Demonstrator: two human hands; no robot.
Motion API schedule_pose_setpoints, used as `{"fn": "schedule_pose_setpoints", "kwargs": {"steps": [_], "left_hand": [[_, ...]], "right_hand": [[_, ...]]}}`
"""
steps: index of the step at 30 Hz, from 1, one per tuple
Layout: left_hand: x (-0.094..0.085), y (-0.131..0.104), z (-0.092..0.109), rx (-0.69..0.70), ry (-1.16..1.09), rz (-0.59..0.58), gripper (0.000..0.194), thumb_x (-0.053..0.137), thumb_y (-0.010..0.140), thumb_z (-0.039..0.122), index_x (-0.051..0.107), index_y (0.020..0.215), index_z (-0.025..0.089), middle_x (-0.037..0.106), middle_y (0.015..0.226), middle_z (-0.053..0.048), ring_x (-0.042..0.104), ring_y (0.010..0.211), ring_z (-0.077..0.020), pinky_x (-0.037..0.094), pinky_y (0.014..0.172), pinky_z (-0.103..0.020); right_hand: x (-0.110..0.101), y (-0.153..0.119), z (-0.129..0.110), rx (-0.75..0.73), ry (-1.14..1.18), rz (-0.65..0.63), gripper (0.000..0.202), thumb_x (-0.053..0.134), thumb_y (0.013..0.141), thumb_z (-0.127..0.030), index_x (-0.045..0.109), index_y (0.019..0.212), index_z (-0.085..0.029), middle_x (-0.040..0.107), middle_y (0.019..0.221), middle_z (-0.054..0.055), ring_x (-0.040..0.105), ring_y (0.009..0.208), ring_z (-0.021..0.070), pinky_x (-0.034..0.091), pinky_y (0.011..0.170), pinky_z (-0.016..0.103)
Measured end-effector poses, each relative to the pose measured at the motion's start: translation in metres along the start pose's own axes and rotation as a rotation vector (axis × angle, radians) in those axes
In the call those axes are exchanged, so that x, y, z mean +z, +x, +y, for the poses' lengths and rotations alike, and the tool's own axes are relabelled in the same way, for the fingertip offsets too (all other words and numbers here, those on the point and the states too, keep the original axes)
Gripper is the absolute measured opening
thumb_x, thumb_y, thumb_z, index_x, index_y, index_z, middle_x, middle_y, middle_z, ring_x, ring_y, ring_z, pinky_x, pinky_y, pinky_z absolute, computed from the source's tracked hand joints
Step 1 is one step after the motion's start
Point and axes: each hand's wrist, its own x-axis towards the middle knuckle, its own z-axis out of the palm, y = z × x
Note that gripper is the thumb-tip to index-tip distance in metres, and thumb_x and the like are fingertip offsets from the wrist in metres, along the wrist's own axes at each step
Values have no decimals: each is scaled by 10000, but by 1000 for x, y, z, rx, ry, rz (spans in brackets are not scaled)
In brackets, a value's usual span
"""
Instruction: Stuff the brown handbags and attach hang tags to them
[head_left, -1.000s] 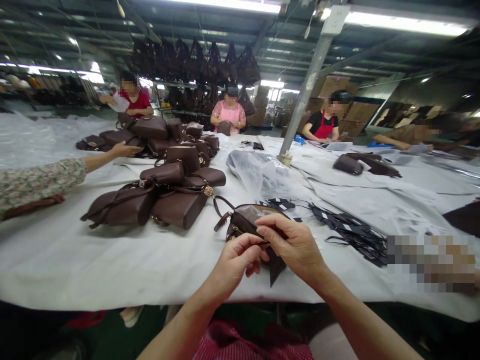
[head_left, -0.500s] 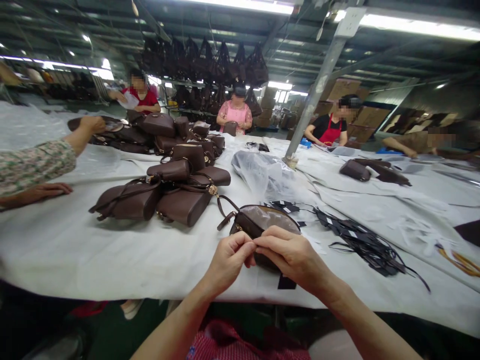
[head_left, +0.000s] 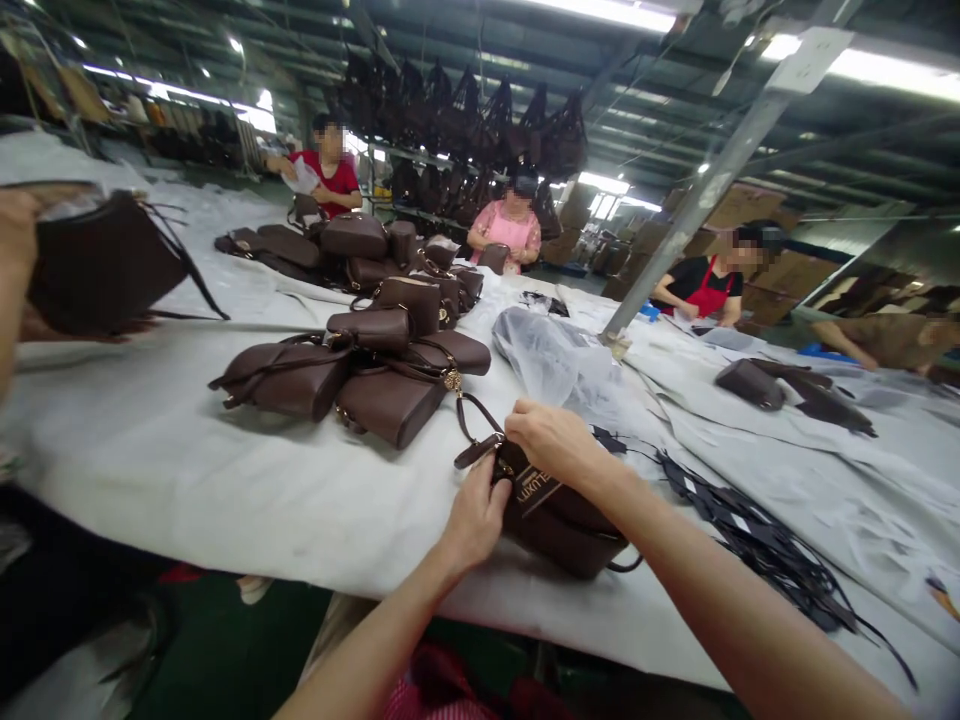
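In front of me a dark brown handbag [head_left: 566,535] lies on the white-covered table, its handle [head_left: 471,418] pointing to the far left. A black hang tag [head_left: 538,490] with pale lettering rests against it. My left hand [head_left: 478,508] is closed at the near side of the handle's base, by the metal fittings, thumb and fingers pinched there. Just beyond, my right hand [head_left: 553,440] has its fingers curled together over the same end of the bag. Whatever thin part sits between those right fingers is hidden.
Several brown handbags [head_left: 390,405] are piled to the left. Black hang tags with cords [head_left: 750,540] lie to the right, clear plastic [head_left: 551,355] behind. At far left a co-worker's hands hold a handbag [head_left: 109,265]. A slanted metal post [head_left: 697,190] rises beyond.
My hands have moved from pinching together above the bag to its handle end. The bag has turned and the lettered tag now shows on it. At left, a co-worker has lifted a handbag.
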Motion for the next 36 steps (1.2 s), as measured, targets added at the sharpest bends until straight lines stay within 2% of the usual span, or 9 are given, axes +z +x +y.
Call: {"fn": "schedule_pose_setpoints", "kwargs": {"steps": [2,8,12,16,18,21,26,32,36], "left_hand": [[1,6,-2,12,-65,4,455,418,924,277,474,1355,145,486,1433,-124,398,1358,-257,256,1168,-431],[-2,22,-8,79,-267,3,341,467,909,250,531,1232,160,609,1258,-89,547,1171,-227,407,1044,-363],[1,29,-17,94,-238,-18,382,503,891,283,549,1250,160,594,1291,-105,514,1217,-252,365,1083,-395],[6,42,-21,131,-208,-20,318,518,878,325,658,1132,194,639,1235,-90,508,1222,-277,299,1119,-414],[11,51,-20,17,-328,-5,308,550,855,409,696,1022,195,682,1136,-86,562,1136,-290,374,1050,-419],[19,61,-15,-229,-624,31,423,596,792,556,700,855,151,710,903,-97,627,936,-278,475,855,-378],[20,69,-8,-445,-854,151,508,734,624,609,687,755,120,671,751,-71,578,716,-187,428,661,-282],[18,69,-9,-474,-882,213,444,761,613,554,663,715,133,651,766,-55,516,661,-141,382,596,-247],[18,68,-12,-459,-866,205,357,699,687,501,644,714,150,661,765,-43,528,649,-137,388,594,-247]], "right_hand": [[4,9,3,10,-36,-19,267,435,935,-172,700,897,-174,649,962,96,630,728,161,346,555,243],[6,18,5,-19,-45,-47,292,441,935,-200,727,886,-164,674,895,109,654,793,193,381,582,245],[5,22,7,6,-85,-73,301,431,932,-201,727,900,-158,683,914,115,661,813,195,402,603,238],[5,23,6,42,-117,-77,334,403,945,-247,726,917,-170,683,931,112,666,801,207,422,619,258],[5,22,5,59,-132,-68,330,404,939,-246,725,913,-174,682,938,110,667,798,215,424,616,269],[8,20,5,81,-150,-42,309,418,928,-246,718,905,-173,680,938,107,667,795,220,407,591,270],[18,20,15,83,-129,-21,315,415,938,-285,710,878,-192,683,928,85,660,828,206,373,568,254],[13,27,14,112,-119,-73,269,473,893,-261,730,883,-183,712,945,116,669,881,248,426,631,271],[12,37,7,148,-95,-123,241,506,859,-206,736,917,-162,721,985,155,672,923,280,465,707,312]]}}
